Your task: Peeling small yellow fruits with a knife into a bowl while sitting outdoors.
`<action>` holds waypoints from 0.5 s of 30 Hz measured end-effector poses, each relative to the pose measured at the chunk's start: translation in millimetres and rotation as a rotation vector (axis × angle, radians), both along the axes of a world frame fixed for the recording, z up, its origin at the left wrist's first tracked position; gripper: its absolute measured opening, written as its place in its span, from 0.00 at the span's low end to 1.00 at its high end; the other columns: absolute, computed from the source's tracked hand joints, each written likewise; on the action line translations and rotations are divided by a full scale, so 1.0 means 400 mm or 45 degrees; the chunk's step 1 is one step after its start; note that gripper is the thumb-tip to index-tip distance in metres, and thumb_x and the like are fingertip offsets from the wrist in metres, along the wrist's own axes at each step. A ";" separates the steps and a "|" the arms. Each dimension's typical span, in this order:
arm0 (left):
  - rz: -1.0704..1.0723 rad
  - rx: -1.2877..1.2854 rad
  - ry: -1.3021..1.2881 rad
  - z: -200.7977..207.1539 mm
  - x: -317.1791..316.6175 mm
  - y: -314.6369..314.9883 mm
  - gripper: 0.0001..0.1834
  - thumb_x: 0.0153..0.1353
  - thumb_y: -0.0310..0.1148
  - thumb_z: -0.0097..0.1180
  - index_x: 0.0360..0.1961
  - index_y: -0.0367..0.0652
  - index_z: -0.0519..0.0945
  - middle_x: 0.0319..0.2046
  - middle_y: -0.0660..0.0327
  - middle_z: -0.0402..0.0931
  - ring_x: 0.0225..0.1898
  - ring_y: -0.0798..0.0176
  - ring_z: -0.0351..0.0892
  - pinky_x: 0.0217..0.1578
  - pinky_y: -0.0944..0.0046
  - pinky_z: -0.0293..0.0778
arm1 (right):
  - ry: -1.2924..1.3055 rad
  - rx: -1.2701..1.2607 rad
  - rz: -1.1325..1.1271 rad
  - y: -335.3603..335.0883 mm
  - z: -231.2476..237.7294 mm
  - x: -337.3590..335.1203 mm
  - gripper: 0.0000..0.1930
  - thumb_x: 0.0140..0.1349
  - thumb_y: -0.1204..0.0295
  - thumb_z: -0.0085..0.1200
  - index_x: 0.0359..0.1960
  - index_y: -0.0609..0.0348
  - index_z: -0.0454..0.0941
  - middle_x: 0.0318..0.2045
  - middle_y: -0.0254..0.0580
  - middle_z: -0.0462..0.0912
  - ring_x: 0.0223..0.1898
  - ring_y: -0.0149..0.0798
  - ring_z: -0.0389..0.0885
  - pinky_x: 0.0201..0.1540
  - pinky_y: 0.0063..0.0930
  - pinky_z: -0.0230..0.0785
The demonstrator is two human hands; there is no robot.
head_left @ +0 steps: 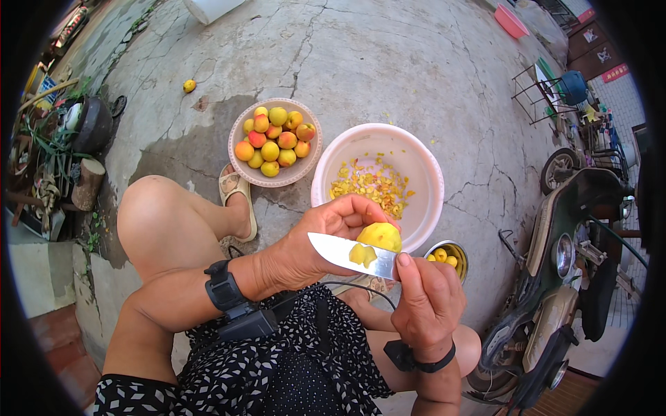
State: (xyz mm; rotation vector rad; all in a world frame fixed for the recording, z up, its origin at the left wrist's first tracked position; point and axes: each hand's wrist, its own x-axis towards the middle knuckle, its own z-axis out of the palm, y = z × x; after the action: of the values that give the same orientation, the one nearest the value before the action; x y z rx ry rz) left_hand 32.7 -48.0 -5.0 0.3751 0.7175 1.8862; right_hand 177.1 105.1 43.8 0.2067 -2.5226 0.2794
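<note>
My left hand (320, 232) is closed around a peeled yellow fruit (381, 236), which looks like an apricot or peach. In my right hand (431, 298) is a knife (340, 253); its broad blade points left and lies against the near side of the fruit. Bits of yellow peel (362, 255) cling to the blade. Beyond both hands stands a large pale pink basin (429, 173) with peel scraps (371, 182) scattered over its bottom. A metal bowl (463, 262) holding several peeled yellow fruits (442, 256) is partly hidden behind my right hand.
Left of the basin, a pink basket (239, 165) is heaped with unpeeled red-yellow fruit (271, 150). One fruit (189, 86) lies alone on the cracked concrete. A motorbike (555, 277) stands at the right. Pots and a log (88, 184) line the left edge.
</note>
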 end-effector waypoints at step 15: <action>-0.034 0.093 -0.094 0.028 -0.002 -0.004 0.36 0.44 0.15 0.72 0.54 0.40 0.69 0.58 0.48 0.74 0.63 0.56 0.73 0.67 0.53 0.67 | 0.044 -0.311 -0.259 0.058 -0.011 -0.001 0.19 0.51 0.92 0.59 0.47 0.70 0.83 0.32 0.47 0.83 0.29 0.43 0.79 0.31 0.34 0.72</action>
State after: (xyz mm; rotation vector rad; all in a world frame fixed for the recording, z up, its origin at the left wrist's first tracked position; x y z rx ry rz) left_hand 31.9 -49.4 6.2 0.3577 0.5927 1.8946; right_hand 176.5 128.3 39.4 -0.1396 -2.4242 0.4917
